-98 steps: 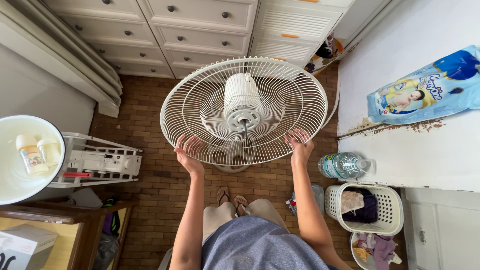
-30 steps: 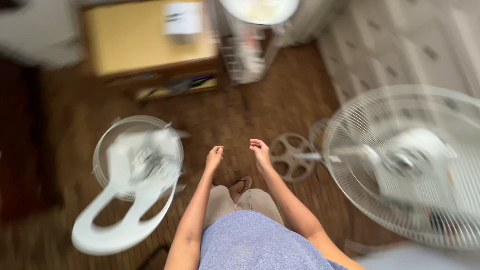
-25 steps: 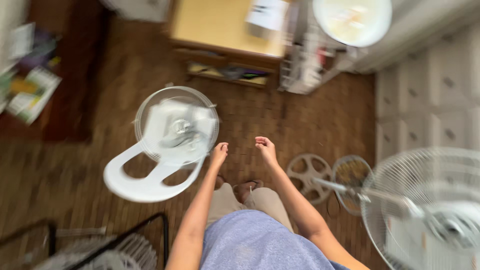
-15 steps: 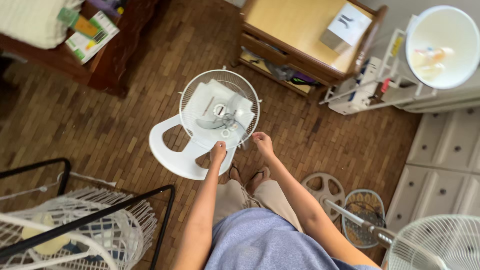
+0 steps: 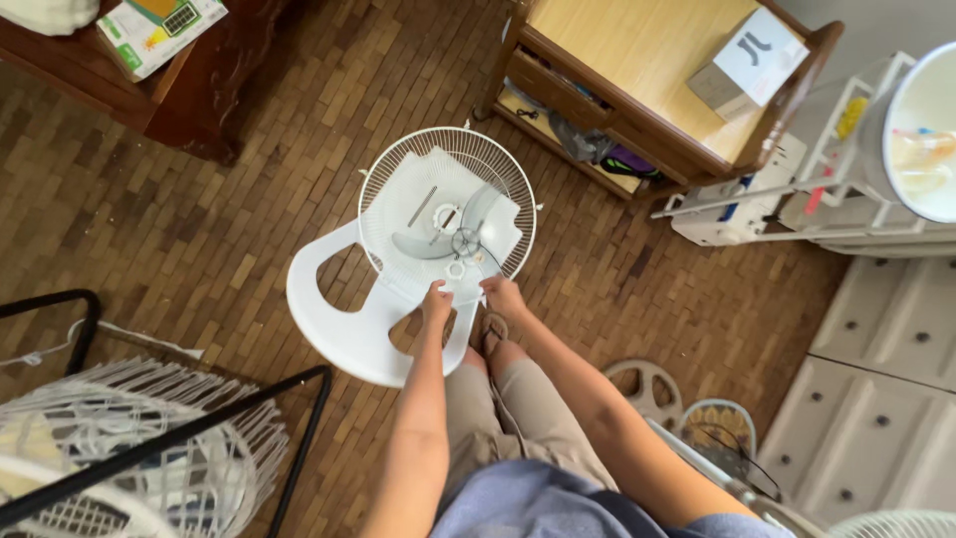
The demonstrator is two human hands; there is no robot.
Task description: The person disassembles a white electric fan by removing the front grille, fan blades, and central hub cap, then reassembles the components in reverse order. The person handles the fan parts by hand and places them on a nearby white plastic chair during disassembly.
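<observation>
two hands [image 5: 436, 299], one chair [image 5: 344, 319]

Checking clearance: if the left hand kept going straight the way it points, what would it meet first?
Probably the white fan guard lying on the white plastic chair; the left hand already looks at its near rim, though depth is unclear.

White fan guard [image 5: 448, 214]; white plastic chair [image 5: 344, 319]; brown parquet floor [image 5: 229, 219]

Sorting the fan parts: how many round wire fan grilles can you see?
3, possibly more hidden: one grille on the white plastic chair at both hands, one by the right arm, one cut off bottom right.
</observation>
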